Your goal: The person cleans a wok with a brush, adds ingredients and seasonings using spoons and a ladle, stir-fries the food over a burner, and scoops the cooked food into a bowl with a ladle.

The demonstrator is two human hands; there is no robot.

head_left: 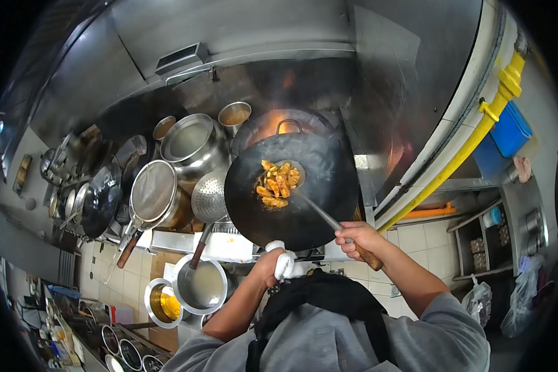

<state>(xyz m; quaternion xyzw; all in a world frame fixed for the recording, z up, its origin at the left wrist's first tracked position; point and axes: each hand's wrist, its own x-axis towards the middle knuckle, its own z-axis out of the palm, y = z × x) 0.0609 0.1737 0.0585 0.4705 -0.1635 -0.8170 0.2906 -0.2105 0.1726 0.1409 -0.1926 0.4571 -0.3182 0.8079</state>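
Observation:
A large black wok (328, 204) is over the burner, with orange flame glowing behind its far rim. Browned pieces of food (278, 184) lie in its middle, around the bowl of a ladle (319, 212). My right hand (358, 240) is closed around that ladle's wooden handle, at the wok's near right side. At the near rim, my left hand (268, 265) grips a folded white cloth (285, 263) against the wok's edge. Whether a wok handle lies under the cloth is hidden.
Left of the wok stand a perforated skimmer (209, 196), a mesh strainer (154, 191) over a pot, and a large steel pot (189, 139). A pot of cloudy liquid (206, 286) and a bowl of yellow oil (163, 302) are near my left arm. A yellow pipe (452, 167) runs along the right.

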